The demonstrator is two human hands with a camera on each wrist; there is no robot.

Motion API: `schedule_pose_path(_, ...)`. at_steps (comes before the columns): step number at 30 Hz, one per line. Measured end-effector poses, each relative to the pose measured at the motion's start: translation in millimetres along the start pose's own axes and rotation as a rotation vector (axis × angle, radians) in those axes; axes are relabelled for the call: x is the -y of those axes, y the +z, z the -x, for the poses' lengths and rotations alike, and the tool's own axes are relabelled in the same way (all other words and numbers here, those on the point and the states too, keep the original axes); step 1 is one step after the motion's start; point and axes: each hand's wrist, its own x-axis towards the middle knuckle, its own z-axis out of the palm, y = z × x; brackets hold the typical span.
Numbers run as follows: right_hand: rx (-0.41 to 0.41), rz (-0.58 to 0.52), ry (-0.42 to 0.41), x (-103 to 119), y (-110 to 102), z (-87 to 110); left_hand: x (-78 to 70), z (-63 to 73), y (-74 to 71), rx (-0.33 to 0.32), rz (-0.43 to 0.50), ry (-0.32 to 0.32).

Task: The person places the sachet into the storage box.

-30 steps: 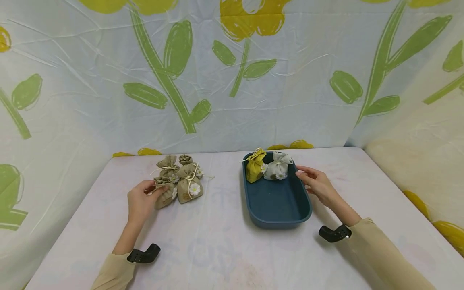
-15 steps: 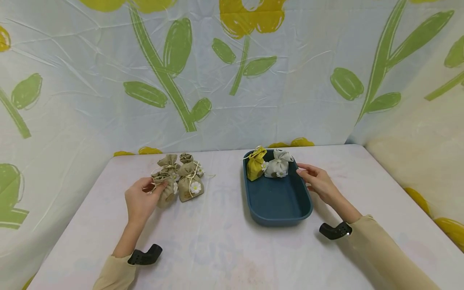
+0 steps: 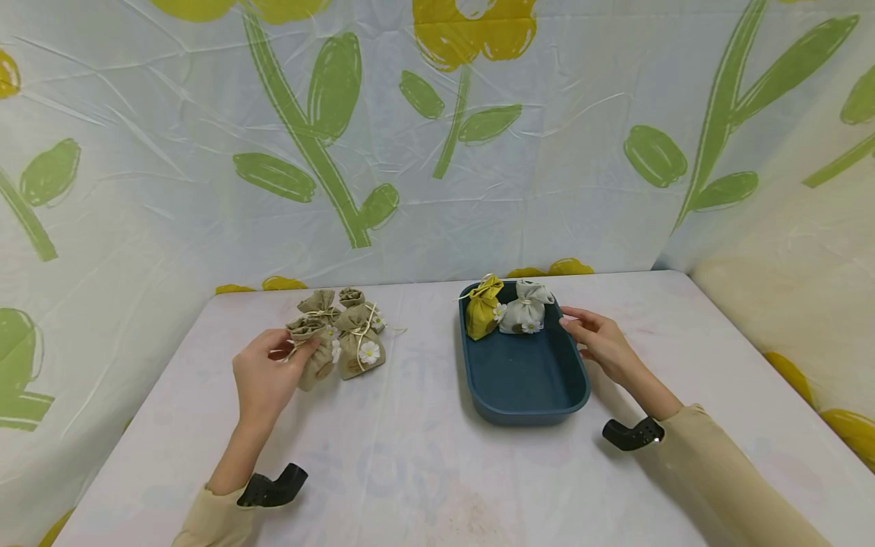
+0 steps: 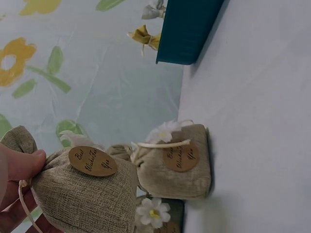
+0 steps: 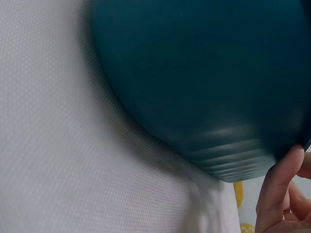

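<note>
Only the left hand (image 3: 266, 376) plainly holds anything, pinching one burlap pouch (image 3: 317, 369) by its gathered neck, probably the surest purchase on something soft, near three similar pouches (image 3: 360, 357). The right hand (image 3: 604, 349) touches the blue tray's (image 3: 529, 380) right rim, seemingly steadying it, though I can't tell whether it grips. A yellow pouch (image 3: 481, 315) and a pale pouch (image 3: 523, 313) sit at its far end, leaving nearer room; open counter (image 3: 410, 425) separates cluster and tray.

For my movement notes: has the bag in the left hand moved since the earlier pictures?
Yes: in the head view, the held bag has shifted slightly upward, judged against the table's far edge.
</note>
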Motion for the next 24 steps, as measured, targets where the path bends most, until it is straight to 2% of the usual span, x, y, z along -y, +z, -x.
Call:
schedule_pose_path(9, -0.007, 0.001, -0.001, 0.7, -0.3, 3.3, -24.2, -2.6, 3.1, 0.022, 0.075, 0.017)
schedule_pose_path(18, -0.01, 0.001, 0.002, 3.1, 0.4, 3.7, -48.3, -2.8, 16.7, 0.098, 0.148, 0.035)
schedule_pose_path(24, -0.006, -0.007, 0.005, 2.7, -0.8, 0.4, -63.2, -5.1, 30.0, 0.131, 0.187, 0.069)
